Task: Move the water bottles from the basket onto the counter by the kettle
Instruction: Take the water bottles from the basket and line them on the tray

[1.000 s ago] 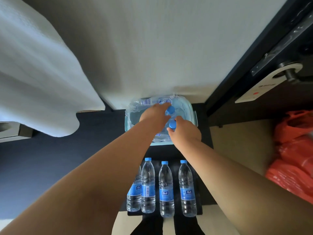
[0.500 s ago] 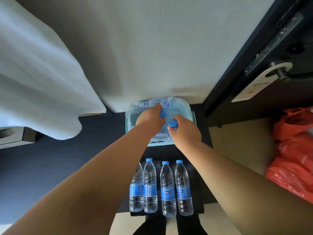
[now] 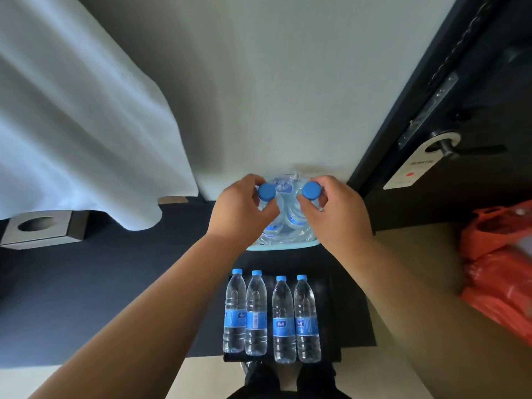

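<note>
Two bottles were gripped by their necks, one in the left hand (image 3: 244,207), one in the right hand (image 3: 334,210), directly over the basket (image 3: 283,246); four bottles (image 3: 272,315) already stood in a row below.

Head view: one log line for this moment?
left hand: grip on bottle | right hand: grip on bottle | both above basket | four bottles standing nearby
</note>
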Available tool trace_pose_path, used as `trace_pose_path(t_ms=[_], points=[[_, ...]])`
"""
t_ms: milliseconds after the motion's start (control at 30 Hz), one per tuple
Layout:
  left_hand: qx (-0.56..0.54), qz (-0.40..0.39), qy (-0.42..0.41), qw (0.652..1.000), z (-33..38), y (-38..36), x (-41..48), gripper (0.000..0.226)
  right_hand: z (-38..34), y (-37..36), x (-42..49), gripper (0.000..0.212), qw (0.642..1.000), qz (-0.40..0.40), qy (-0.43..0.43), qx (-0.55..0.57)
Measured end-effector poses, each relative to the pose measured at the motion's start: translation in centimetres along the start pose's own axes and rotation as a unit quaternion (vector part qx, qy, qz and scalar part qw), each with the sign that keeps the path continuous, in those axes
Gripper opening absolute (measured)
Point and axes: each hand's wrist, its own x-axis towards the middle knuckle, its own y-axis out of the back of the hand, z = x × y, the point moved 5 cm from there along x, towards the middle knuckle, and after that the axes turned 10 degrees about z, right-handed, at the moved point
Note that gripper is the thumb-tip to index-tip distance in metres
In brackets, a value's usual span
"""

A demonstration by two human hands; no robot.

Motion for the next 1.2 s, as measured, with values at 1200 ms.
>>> trace_pose_path(t_ms=[1200], points=[[0.142, -0.257, 0.245, 0.924, -14.4, -11.7, -16.6, 0.024, 11.3, -7.5, -15.7, 0.033, 0.927, -0.328, -0.110, -0.144]])
